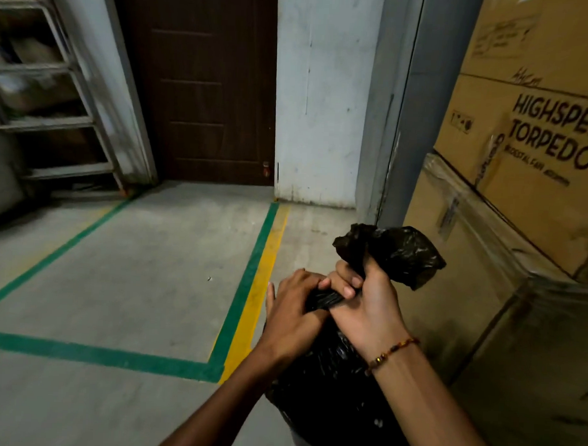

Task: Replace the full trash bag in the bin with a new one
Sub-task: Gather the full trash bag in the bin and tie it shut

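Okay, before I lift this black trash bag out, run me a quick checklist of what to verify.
1. Neck of the black trash bag gathered and twisted: ok.
2. Right hand grip on the loose top: ok.
3. Left hand grip at the twist: ok.
4. Knot tied: cannot tell, the hands cover it.
5. Floor to the left free for setting the bag down: ok.
6. Clearance from the cardboard boxes on the right: not ok, they stand close beside the bag.
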